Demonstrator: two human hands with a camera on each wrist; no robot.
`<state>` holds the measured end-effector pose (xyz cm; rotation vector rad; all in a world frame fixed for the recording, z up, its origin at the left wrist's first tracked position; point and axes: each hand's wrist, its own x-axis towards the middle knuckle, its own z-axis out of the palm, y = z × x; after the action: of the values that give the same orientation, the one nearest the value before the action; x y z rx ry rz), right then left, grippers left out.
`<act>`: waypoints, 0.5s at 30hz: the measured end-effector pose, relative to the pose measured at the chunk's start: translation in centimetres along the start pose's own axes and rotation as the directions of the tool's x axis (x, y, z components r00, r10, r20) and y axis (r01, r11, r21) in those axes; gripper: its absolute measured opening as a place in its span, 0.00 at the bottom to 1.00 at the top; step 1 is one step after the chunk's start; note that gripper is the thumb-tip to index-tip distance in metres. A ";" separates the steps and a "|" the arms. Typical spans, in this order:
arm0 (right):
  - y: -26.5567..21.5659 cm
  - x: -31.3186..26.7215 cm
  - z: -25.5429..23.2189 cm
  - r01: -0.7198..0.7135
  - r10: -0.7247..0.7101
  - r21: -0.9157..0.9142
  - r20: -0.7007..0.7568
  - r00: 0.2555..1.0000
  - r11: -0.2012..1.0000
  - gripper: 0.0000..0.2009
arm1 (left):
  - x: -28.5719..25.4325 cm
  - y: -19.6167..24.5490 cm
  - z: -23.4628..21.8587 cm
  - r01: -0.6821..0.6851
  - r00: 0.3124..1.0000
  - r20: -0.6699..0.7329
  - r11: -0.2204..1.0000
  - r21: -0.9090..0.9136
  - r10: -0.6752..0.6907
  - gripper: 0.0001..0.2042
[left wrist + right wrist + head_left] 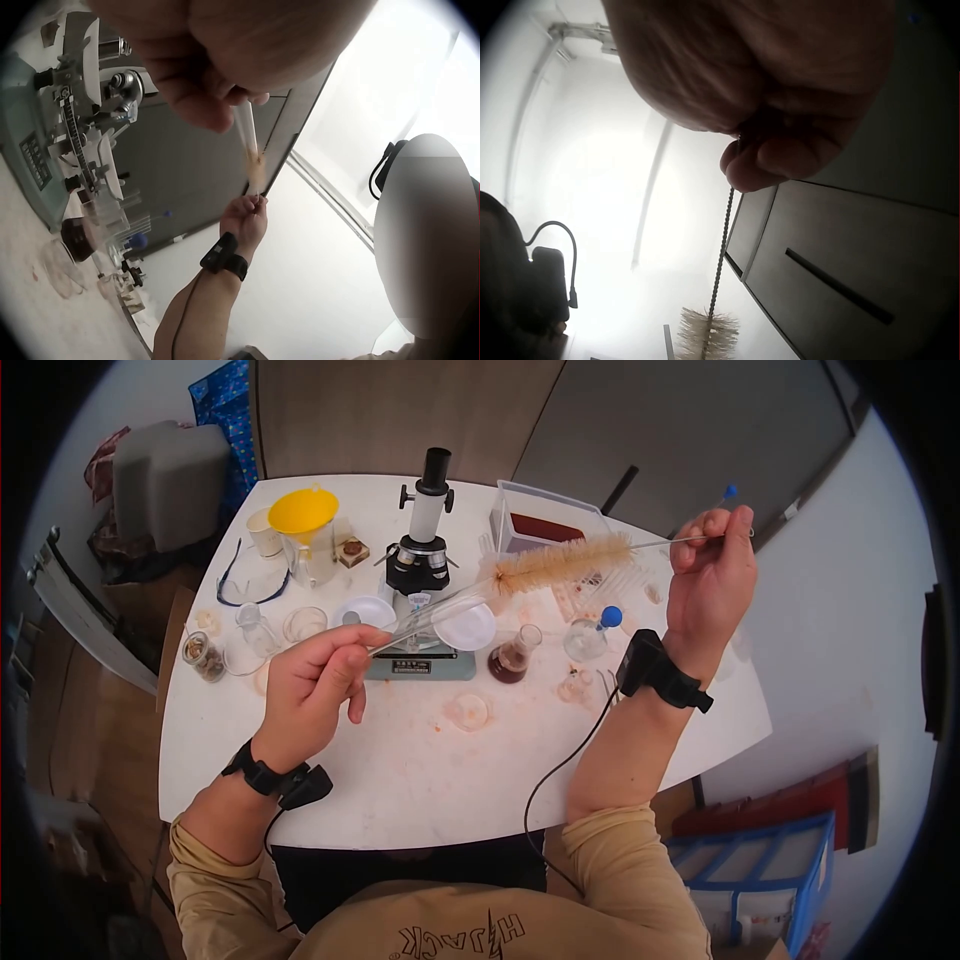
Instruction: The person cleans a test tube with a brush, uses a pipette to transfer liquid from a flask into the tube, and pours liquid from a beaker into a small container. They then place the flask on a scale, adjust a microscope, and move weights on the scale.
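My left hand [318, 685] pinches a clear glass tube [440, 614] between thumb and fingers, above the table and slanting up to the right. In my right hand [712, 575] is the thin twisted wire handle [721, 255] of a test tube brush [565, 563], gripped near its end. The brush's pale tan bristles lie in line with the tube and overlap its far end in the head view. In the left wrist view, the tube leads from the left fingers toward the bristles and the right hand.
On the white table [400, 780] stand a microscope [428, 510], a green balance [425, 666] with white pans, a flask of dark liquid [512, 658], a blue-stoppered flask [585, 640], and a yellow funnel [303, 510]. Safety glasses [250, 590] and a jar [203, 658] lie left; a plastic bin [550, 510] stands behind.
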<state>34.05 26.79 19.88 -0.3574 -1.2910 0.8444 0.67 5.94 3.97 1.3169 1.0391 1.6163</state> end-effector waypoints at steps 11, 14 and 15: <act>0.2 0.2 -0.2 -0.022 0.023 0.046 -0.033 0.999 0.999 0.25 | 0.1 -0.2 -0.1 0.000 1.000 -0.007 1.000 -0.031 -0.001 0.17; 0.3 0.2 0.0 -0.036 0.037 0.038 -0.008 0.999 0.999 0.25 | 0.1 0.0 0.2 -0.008 1.000 -0.005 1.000 0.000 0.008 0.20; 0.4 0.1 0.1 -0.045 0.045 0.032 0.007 0.999 0.998 0.25 | 0.2 0.1 0.3 -0.012 1.000 -0.007 1.000 0.001 0.012 0.20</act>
<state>33.79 27.12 19.73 -0.3601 -1.2775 0.9038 0.89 6.08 4.13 1.3212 1.0376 1.6303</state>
